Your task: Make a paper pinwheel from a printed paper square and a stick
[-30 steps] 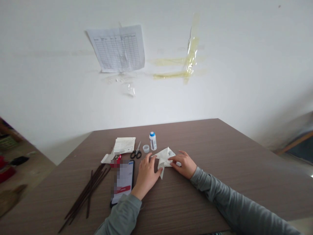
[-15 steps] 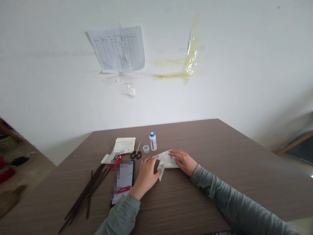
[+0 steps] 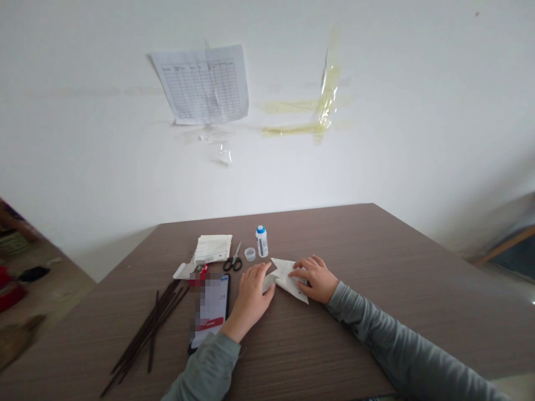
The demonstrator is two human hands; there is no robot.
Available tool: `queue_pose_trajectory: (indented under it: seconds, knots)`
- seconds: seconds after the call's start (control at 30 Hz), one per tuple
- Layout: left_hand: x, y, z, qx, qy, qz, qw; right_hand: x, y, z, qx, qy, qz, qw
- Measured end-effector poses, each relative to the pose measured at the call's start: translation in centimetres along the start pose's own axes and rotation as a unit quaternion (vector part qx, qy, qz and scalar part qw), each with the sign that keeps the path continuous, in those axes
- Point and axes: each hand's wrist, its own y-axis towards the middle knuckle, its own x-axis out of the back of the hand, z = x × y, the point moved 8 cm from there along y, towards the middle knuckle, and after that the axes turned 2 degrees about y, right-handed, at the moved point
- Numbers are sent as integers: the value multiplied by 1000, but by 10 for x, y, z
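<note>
A piece of printed white paper (image 3: 285,273), folded into pointed flaps, lies on the tabletop between my hands. My left hand (image 3: 252,295) grips its left end, with the index finger above and the thumb below. My right hand (image 3: 320,279) holds the right part, its curved fingers resting on the paper and covering some of it. Just behind stands a white bottle with a blue cap (image 3: 261,243), beside a small translucent cup or lid (image 3: 249,254). Scissors with black handles (image 3: 233,262) lie to the left of these.
A phone (image 3: 213,306) lies left of my left forearm. Several thin dark sticks (image 3: 146,337) are bundled farther left. Behind the phone are a small red box (image 3: 199,274) and a stack of printed papers (image 3: 212,248). A white wall (image 3: 292,178) rises at the table's far edge (image 3: 292,211).
The paper has changed from a star-like shape with several points to one with a long flap pointing toward me on the right. My right hand has shifted over it; the left stays nearly in place.
</note>
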Motion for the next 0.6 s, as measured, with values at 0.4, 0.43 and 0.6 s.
queue_pose_trajectory:
  seconds: [0.4,0.43,0.6]
  knots:
    - [14,3,-29,-5,-22,42,999,1,-1,8,3,-31,-32,999]
    - [15,3,-31,2,-14,50,999,0,-1,10,10,-31,-33,999]
    - [15,5,-35,37,28,81,996,-6,1,19,40,-32,-23,998]
